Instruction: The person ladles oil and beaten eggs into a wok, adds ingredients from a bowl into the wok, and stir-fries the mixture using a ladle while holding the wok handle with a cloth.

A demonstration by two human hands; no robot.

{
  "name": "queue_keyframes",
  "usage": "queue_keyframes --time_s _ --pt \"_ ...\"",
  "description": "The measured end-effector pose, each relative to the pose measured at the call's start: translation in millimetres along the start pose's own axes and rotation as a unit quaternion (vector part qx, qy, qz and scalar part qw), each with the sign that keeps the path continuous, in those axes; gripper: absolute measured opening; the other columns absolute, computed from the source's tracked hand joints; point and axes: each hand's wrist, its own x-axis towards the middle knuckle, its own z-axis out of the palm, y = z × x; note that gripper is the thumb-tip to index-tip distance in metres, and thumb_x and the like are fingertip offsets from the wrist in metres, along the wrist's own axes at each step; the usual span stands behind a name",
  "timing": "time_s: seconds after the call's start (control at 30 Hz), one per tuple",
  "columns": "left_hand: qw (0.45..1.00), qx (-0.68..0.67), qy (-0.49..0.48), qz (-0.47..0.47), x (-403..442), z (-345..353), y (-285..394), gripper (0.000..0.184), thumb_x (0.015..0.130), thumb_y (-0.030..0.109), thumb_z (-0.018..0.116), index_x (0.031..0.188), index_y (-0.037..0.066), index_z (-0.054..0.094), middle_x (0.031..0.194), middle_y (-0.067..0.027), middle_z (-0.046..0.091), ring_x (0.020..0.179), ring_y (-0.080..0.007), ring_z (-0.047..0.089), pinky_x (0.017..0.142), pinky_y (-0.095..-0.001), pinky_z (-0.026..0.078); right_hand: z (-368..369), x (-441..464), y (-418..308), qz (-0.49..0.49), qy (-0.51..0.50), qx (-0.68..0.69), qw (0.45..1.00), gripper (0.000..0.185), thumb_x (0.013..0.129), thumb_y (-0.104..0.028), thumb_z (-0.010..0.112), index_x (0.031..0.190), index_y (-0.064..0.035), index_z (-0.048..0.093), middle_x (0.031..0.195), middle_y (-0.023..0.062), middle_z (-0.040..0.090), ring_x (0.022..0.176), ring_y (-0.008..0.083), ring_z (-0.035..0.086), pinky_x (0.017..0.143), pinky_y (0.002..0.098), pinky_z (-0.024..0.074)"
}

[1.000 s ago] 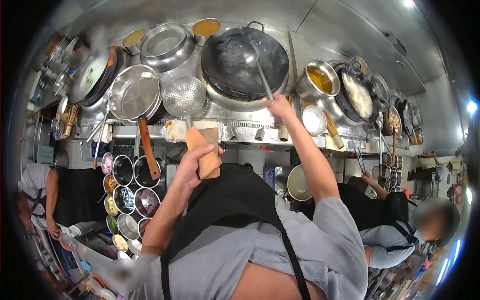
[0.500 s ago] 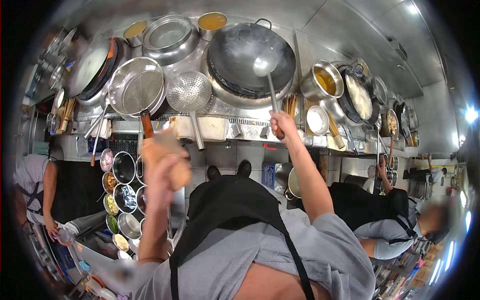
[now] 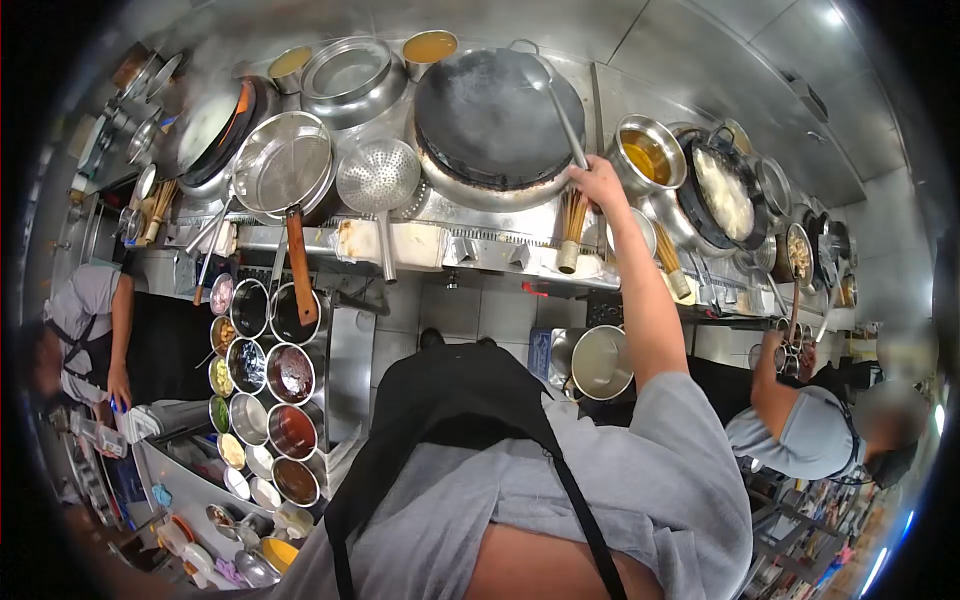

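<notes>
Long-handled silver metal ladle (image 3: 562, 118), clamped in right hand (image 3: 597, 182), is over black round metal wok (image 3: 480, 130), ahead-left of that hand. Ladle already gripped and at wok, haze above; how much is left, cannot tell. Bowl end points away from person, long axis slanting far-left. Left hand out of view, state unknown. Tan bamboo-strip brush (image 3: 571, 235) just nearside of right hand.

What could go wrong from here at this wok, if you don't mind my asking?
The right hand grips the ladle close to the pot of amber liquid, so a sideways swing might knock or spill it. The wooden handle of the strainer juts past the front edge of the counter, so a passing arm could catch it.
</notes>
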Motion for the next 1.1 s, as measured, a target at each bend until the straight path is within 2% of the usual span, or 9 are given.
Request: queue_keyframes --time_s 0.17,0.33,0.43,0.47,0.53,0.57,0.67,0.87,1.1 --pt "0.913 -0.007 -0.015 -0.407 -169.7 -22.4 121.0 0.03 0.089 0.01 0.062 0.114 0.003 0.046 0.087 -0.004 0.056 0.072 -0.0134 0.059 0.061 -0.0265 0.054 38.8 67.8 94.4 -0.086 0.109 -0.109 0.984 0.027 0.087 -0.022 0.058 0.098 0.0026 0.053 0.055 0.0054 0.052 0.039 0.0186 0.052 0.036 0.0327 0.0415" --pt "0.742 -0.008 -0.028 -0.669 -279.0 -37.2 214.5 0.03 0.089 0.01 0.061 0.114 0.003 0.046 0.087 -0.004 0.056 0.073 -0.0135 0.059 0.061 -0.0266 0.054 73.1 -17.6 52.5 0.113 -0.091 0.257 0.956 0.014 0.089 -0.019 0.055 0.093 -0.0054 0.052 0.06 0.0001 0.048 0.041 0.0107 0.046 0.034 0.0277 0.0339" --pt "0.664 -0.003 -0.042 -0.747 -314.7 -49.6 250.2 0.03 0.089 0.01 0.061 0.114 0.003 0.046 0.088 -0.0041 0.056 0.073 -0.0136 0.059 0.061 -0.0266 0.054 84.7 -36.1 49.6 0.194 -0.249 0.578 0.752 0.007 0.092 -0.011 0.051 0.096 -0.0062 0.05 0.058 -0.005 0.042 0.042 0.0058 0.042 0.037 0.0226 0.0353" --pt "0.646 -0.007 -0.044 -0.762 -321.8 -51.8 258.1 0.03 0.089 0.011 0.061 0.114 0.003 0.046 0.088 -0.0041 0.056 0.073 -0.0136 0.059 0.061 -0.0266 0.054 82.7 -34.6 50.0 0.194 -0.253 0.579 0.75 0.007 0.092 -0.011 0.051 0.096 -0.0062 0.05 0.058 -0.005 0.042 0.042 0.0058 0.042 0.037 0.0226 0.0353" --pt "0.612 -0.006 -0.054 -0.789 -338.4 -59.5 271.9 0.03 0.089 0.011 0.061 0.114 0.003 0.047 0.088 -0.0041 0.056 0.073 -0.0136 0.059 0.061 -0.0267 0.054 74.0 -32.3 46.4 0.187 -0.388 0.751 0.5 0.015 0.094 -0.011 0.044 0.097 0.0027 0.05 0.06 -0.0032 0.044 0.043 0.0055 0.044 0.037 0.0223 0.0351" --pt "0.597 -0.006 -0.06 -0.8 -347.1 -61.1 277.4 0.03 0.089 0.011 0.061 0.114 0.003 0.047 0.088 -0.0041 0.056 0.073 -0.0137 0.059 0.062 -0.0267 0.054 68.2 -35.0 42.3 0.192 -0.394 0.785 0.438 0.015 0.092 -0.008 0.042 0.095 0.0065 0.046 0.059 -0.0021 0.044 0.04 0.0058 0.043 0.036 0.0213 0.0339" --pt "0.566 -0.01 -0.074 -0.821 -364.9 -62.8 284.3 0.03 0.089 0.011 0.061 0.114 0.003 0.047 0.088 -0.0041 0.056 0.074 -0.0137 0.059 0.062 -0.0268 0.054 42.6 -56.1 24.7 0.202 -0.375 0.818 0.385 0.01 0.087 -0.003 0.043 0.095 0.0033 0.043 0.057 -0.0035 0.044 0.039 0.0044 0.042 0.035 0.0194 0.0356" --pt "0.525 -0.031 -0.114 -0.843 -391.8 -50.0 274.7 0.03 0.089 0.011 0.061 0.114 0.003 0.047 0.089 -0.0042 0.056 0.074 -0.0139 0.059 0.062 -0.0269 0.053 -38.3 -102.6 0.9 0.176 -0.344 0.825 0.412 0.011 0.085 -0.003 0.042 0.094 0.0027 0.044 0.058 -0.0024 0.044 0.039 0.0051 0.043 0.036 0.0204 0.0369" --pt "0.486 -0.041 -0.14 -0.862 -412.5 -37.9 261.4 0.03 0.089 0.011 0.061 0.114 0.003 0.047 0.089 -0.0043 0.056 0.075 -0.014 0.059 0.063 -0.027 0.053 -117.5 -133.0 21.6 0.1 -0.246 0.734 0.625 0.011 0.087 -0.006 0.044 0.094 -0.0004 0.051 0.059 -0.0043 0.041 0.04 0.0054 0.039 0.037 0.0219 0.0349"
